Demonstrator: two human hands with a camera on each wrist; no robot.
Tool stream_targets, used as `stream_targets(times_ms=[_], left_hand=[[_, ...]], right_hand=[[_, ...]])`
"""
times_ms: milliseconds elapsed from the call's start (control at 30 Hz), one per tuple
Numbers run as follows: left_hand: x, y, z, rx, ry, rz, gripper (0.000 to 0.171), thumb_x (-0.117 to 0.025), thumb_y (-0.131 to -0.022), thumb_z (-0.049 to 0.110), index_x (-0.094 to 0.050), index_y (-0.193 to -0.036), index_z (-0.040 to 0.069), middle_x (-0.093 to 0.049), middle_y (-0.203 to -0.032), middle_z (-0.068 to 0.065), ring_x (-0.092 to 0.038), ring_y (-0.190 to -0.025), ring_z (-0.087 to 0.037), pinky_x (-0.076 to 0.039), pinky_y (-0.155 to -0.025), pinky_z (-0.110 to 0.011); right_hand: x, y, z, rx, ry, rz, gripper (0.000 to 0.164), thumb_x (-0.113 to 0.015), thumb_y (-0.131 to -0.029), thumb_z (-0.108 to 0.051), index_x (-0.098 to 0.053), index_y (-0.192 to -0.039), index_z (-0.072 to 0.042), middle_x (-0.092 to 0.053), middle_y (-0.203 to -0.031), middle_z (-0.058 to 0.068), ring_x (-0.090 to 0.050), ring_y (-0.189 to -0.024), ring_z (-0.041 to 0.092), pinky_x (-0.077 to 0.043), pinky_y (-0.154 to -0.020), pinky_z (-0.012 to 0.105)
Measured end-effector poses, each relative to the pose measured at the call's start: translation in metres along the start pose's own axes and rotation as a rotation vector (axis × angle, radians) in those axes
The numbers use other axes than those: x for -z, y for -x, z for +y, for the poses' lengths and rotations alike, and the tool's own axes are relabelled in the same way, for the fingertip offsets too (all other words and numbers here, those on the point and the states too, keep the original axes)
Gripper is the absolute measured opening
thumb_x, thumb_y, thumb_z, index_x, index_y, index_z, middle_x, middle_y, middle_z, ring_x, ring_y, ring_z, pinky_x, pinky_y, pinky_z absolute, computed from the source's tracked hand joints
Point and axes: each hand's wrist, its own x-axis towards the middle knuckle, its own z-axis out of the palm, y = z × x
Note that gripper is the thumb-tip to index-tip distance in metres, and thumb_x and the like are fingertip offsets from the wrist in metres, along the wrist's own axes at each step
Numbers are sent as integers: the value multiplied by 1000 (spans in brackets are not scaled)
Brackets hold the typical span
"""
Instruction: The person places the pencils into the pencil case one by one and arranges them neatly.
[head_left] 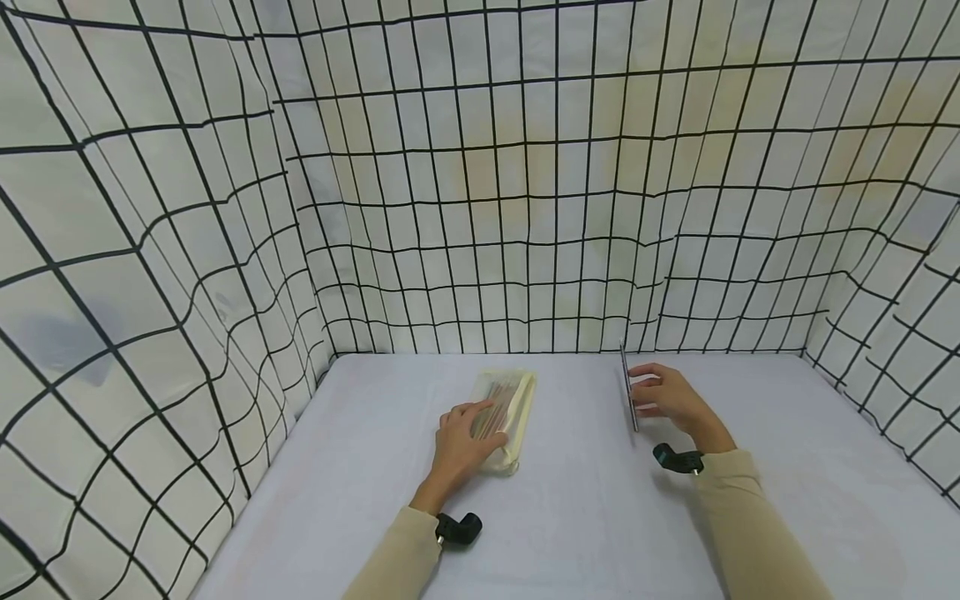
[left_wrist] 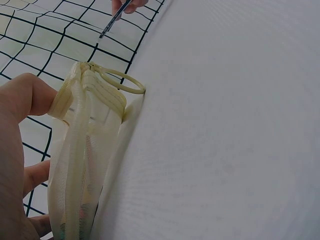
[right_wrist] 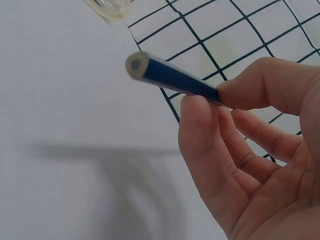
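A cream mesh zip pencil case (head_left: 517,421) lies on the white table, with several slender sticks showing through its side. My left hand (head_left: 463,446) grips it across, thumb near its close end and fingers on the far left side. In the left wrist view the case (left_wrist: 85,150) shows its zip and a loop at the end; thumb and fingertips touch its side. To the right, my right hand (head_left: 671,400) pinches a pencil (head_left: 628,392) above the table. Seen from the right wrist, the pencil (right_wrist: 175,77) is dark blue with a flat end facing the camera.
A white table (head_left: 562,525) spreads under both hands. Behind it and at both sides stand white walls with a black grid net (head_left: 555,200). A dark wrist camera (head_left: 459,528) sits on the left wrist, another camera (head_left: 677,459) on the right.
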Motion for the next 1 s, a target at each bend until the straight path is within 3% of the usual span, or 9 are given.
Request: stream_targets(times_ms=[567, 1000], left_hand=[[1, 1, 2, 20, 20, 6, 67, -73, -78, 41, -60, -143, 27, -52, -146, -11, -41, -132, -33, -36, -106, -60], [0, 0, 0, 19, 15, 4, 67, -73, -78, 41, -61, -142, 28, -52, -146, -11, -41, -133, -33, -35, -107, -60]], right_hand=[[-33, -5, -10, -13, -89, -76, 49, -63, -96, -2, -46, -141, 6, -63, -107, 12, -63, -88, 18, -61, -79, 34], [-58, -6, -15, -47, -66, -144, 47, -64, -93, -3, -52, -138, 3, -63, -109, 15, -65, -89, 21, -61, -77, 35]])
